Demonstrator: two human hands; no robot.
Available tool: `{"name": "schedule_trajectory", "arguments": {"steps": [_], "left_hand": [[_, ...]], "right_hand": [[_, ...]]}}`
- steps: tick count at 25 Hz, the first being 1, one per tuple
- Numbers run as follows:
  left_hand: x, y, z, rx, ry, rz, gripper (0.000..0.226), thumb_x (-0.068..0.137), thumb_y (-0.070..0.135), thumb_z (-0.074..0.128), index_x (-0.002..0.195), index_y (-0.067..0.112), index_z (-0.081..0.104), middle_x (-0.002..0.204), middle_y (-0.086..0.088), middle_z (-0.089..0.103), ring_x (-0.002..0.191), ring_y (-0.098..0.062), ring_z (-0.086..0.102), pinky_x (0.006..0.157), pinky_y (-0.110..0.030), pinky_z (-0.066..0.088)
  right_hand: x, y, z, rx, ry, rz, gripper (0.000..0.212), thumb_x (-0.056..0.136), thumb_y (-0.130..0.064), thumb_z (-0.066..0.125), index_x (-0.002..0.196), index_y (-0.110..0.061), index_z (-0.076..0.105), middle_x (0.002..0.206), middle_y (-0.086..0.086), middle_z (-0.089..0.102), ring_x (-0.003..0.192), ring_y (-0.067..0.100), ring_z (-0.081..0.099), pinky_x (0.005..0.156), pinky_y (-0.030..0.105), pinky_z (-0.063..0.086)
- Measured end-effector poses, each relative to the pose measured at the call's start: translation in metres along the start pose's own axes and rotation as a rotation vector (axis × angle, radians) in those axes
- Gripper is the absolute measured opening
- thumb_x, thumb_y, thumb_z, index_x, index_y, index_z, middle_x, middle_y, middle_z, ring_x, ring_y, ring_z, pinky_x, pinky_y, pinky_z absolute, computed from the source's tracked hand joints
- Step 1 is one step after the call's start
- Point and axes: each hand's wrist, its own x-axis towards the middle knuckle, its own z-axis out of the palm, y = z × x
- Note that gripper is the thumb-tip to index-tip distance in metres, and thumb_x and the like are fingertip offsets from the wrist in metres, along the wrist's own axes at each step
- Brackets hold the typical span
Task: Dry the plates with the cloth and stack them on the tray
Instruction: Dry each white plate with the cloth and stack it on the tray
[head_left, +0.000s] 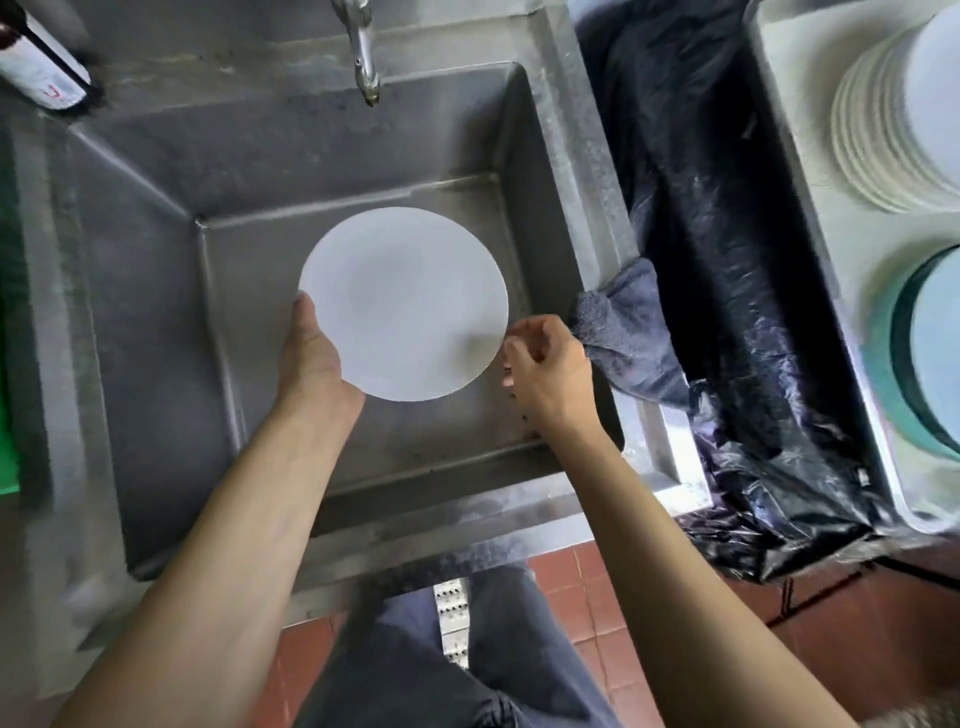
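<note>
Over the stainless steel sink basin (156, 291): one round white plate (403, 304), held level above the basin floor. Left hand (311, 353): grips the plate's lower-left rim, thumb on top along the edge, fingers hidden beneath. Right hand (545, 369): fingers curled, just beside the plate's lower-right rim; whether it touches the rim or holds anything cannot be told. Just right of that hand: one grey-blue terry cloth (631, 332), draped over the sink's right edge. Beyond the cloth: a bin lined with a black plastic bag (737, 312). Further right: a pale tray (789, 104) carrying a stack of white plates (883, 124) and, nearer the person, a stack of teal-rimmed plates (930, 353). Above the held plate: a metal tap spout (363, 52).
</note>
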Motion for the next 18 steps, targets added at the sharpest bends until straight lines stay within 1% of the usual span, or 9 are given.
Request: {"name": "schedule_trajectory", "arguments": {"steps": [2, 4, 6, 8, 10, 12, 15, 16, 18], "left_hand": [[-0.010, 0.004, 0.002, 0.023, 0.014, 0.022, 0.049, 0.104, 0.057, 0.037, 0.136, 0.027, 0.059, 0.126, 0.004, 0.071, 0.111, -0.021, 0.069, 0.083, -0.036, 0.059], [-0.023, 0.007, 0.003, 0.047, 0.026, 0.032, 0.045, 0.101, 0.058, 0.044, 0.129, 0.028, 0.063, 0.115, 0.007, 0.074, 0.104, -0.018, 0.071, 0.074, -0.034, 0.060], [-0.035, 0.010, 0.004, 0.078, 0.053, 0.040, 0.038, 0.098, 0.060, 0.050, 0.114, 0.030, 0.068, 0.096, 0.013, 0.078, 0.090, -0.014, 0.075, 0.062, -0.029, 0.060], [-0.045, 0.012, 0.004, 0.092, 0.056, 0.048, 0.033, 0.096, 0.061, 0.054, 0.102, 0.032, 0.068, 0.087, 0.016, 0.077, 0.087, -0.013, 0.075, 0.062, -0.029, 0.060], [-0.055, 0.016, 0.002, 0.113, 0.059, 0.059, 0.031, 0.094, 0.062, 0.055, 0.099, 0.033, 0.068, 0.086, 0.017, 0.077, 0.090, -0.014, 0.074, 0.064, -0.029, 0.061], [-0.065, 0.022, 0.001, 0.134, 0.065, 0.081, 0.028, 0.093, 0.063, 0.057, 0.095, 0.037, 0.067, 0.082, 0.020, 0.077, 0.087, -0.011, 0.073, 0.058, -0.026, 0.059], [-0.081, 0.031, -0.001, 0.160, 0.070, 0.115, 0.025, 0.093, 0.063, 0.057, 0.087, 0.041, 0.067, 0.079, 0.023, 0.075, 0.085, -0.007, 0.072, 0.060, -0.024, 0.056], [-0.086, 0.034, -0.001, 0.160, 0.069, 0.123, 0.024, 0.093, 0.062, 0.057, 0.087, 0.041, 0.067, 0.080, 0.023, 0.075, 0.086, -0.008, 0.072, 0.062, -0.025, 0.056], [-0.095, 0.039, 0.001, 0.157, 0.064, 0.135, 0.022, 0.094, 0.060, 0.058, 0.088, 0.042, 0.067, 0.084, 0.022, 0.075, 0.091, -0.010, 0.072, 0.067, -0.028, 0.057]], "right_hand": [[0.005, 0.002, -0.017, -0.073, 0.152, -0.137, 0.019, 0.094, -0.015, 0.059, 0.113, -0.015, 0.065, 0.092, -0.002, 0.071, 0.091, 0.027, 0.069, 0.086, 0.035, 0.051], [0.012, 0.005, -0.033, -0.181, 0.330, -0.327, 0.030, 0.089, -0.015, 0.059, 0.118, -0.014, 0.064, 0.098, 0.005, 0.068, 0.094, 0.031, 0.062, 0.087, 0.042, 0.048], [0.025, 0.016, -0.046, -0.393, 0.441, -0.393, 0.051, 0.083, -0.032, 0.064, 0.132, -0.019, 0.058, 0.119, 0.008, 0.064, 0.110, 0.033, 0.056, 0.094, 0.047, 0.043], [0.039, 0.035, -0.059, -0.583, 0.328, -0.287, 0.082, 0.078, -0.049, 0.073, 0.152, -0.029, 0.043, 0.155, 0.007, 0.045, 0.141, 0.032, 0.041, 0.112, 0.051, 0.033], [0.047, 0.060, -0.072, -0.699, 0.124, -0.224, 0.097, 0.079, -0.048, 0.078, 0.161, -0.034, 0.029, 0.171, 0.007, 0.020, 0.157, 0.031, 0.018, 0.122, 0.056, 0.020], [0.055, 0.081, -0.084, -0.681, 0.043, -0.333, 0.087, 0.086, -0.033, 0.079, 0.160, -0.028, 0.035, 0.171, 0.014, 0.017, 0.158, 0.037, 0.015, 0.125, 0.057, 0.019], [0.060, 0.091, -0.093, -0.426, 0.071, -0.476, 0.063, 0.088, -0.008, 0.075, 0.147, -0.008, 0.055, 0.162, 0.026, 0.034, 0.149, 0.048, 0.031, 0.122, 0.055, 0.027], [0.058, 0.087, -0.094, -0.317, 0.097, -0.446, 0.058, 0.088, -0.009, 0.074, 0.143, -0.005, 0.057, 0.155, 0.027, 0.042, 0.144, 0.047, 0.039, 0.119, 0.051, 0.033], [0.050, 0.068, -0.095, -0.102, 0.171, -0.318, 0.058, 0.088, -0.026, 0.068, 0.143, -0.011, 0.056, 0.143, 0.023, 0.052, 0.131, 0.034, 0.050, 0.107, 0.031, 0.037]]}}
